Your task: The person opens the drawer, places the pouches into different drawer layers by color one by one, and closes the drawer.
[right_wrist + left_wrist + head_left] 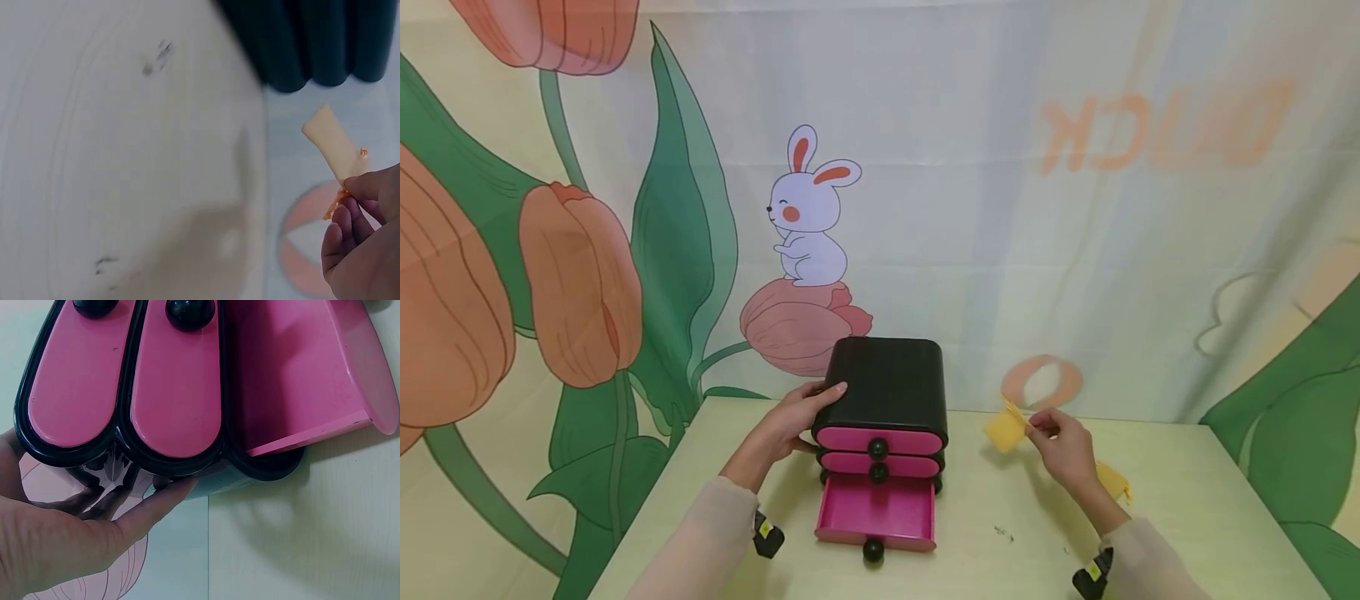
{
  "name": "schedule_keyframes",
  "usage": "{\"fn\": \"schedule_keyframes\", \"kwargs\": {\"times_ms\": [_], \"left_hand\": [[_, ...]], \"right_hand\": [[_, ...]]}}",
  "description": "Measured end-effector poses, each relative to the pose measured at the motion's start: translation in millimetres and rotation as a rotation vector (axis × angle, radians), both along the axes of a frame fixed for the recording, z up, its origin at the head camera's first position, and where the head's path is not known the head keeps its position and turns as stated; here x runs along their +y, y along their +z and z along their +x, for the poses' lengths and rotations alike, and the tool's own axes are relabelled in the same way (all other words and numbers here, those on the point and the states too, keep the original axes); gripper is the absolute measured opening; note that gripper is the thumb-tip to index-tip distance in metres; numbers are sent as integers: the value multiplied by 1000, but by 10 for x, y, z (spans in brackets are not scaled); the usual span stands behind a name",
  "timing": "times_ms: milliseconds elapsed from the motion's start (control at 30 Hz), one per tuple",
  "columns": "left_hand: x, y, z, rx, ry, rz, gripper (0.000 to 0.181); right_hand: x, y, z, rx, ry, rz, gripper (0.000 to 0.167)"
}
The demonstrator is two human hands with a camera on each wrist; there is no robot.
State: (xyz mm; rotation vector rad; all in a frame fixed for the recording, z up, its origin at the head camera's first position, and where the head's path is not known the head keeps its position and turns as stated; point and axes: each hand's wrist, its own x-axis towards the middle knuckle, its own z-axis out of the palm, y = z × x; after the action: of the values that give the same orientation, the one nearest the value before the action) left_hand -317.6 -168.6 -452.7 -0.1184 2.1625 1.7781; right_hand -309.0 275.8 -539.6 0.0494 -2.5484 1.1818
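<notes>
A small black chest of drawers (pixel 887 383) with pink drawer fronts and round black knobs stands on the table. Its bottom drawer (pixel 880 508) is pulled out and looks bare inside; the two upper drawers are closed. My left hand (pixel 793 421) rests against the chest's left side, thumb on top, and in the left wrist view its fingers (pixel 156 509) spread along that side. To the right of the chest, my right hand (pixel 1063 450) pinches a small yellow drawstring pouch (pixel 1006 429) by its cord end, raised above the table. The pouch (pixel 334 144) hangs flat-looking in the right wrist view.
Another yellow pouch (pixel 1112 482) lies on the table, partly hidden behind my right forearm. Dark marks (pixel 1003 533) show on the pale tabletop (pixel 992 575). A printed curtain (pixel 955 208) with tulips and a rabbit hangs right behind the table's back edge.
</notes>
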Motion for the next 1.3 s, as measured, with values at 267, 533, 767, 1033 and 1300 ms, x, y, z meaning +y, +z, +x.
{"fn": "schedule_keyframes", "kwargs": {"times_ms": [267,533,767,1033,1300], "left_hand": [[-21,-14,0,8,-7,8,94],[-34,9,-4,12,-9,4,96],[-9,2,-1,10,3,-8,96],[1,-10,19,8,2,-7,95],[1,-3,-2,11,5,-8,96]], "right_hand": [[-328,550,355,62,189,-199,15],[-855,862,658,95,417,-227,4],[-1368,596,810,90,484,-143,13],[-1725,179,859,99,449,-133,18],[-1885,-97,797,120,419,-86,15]]}}
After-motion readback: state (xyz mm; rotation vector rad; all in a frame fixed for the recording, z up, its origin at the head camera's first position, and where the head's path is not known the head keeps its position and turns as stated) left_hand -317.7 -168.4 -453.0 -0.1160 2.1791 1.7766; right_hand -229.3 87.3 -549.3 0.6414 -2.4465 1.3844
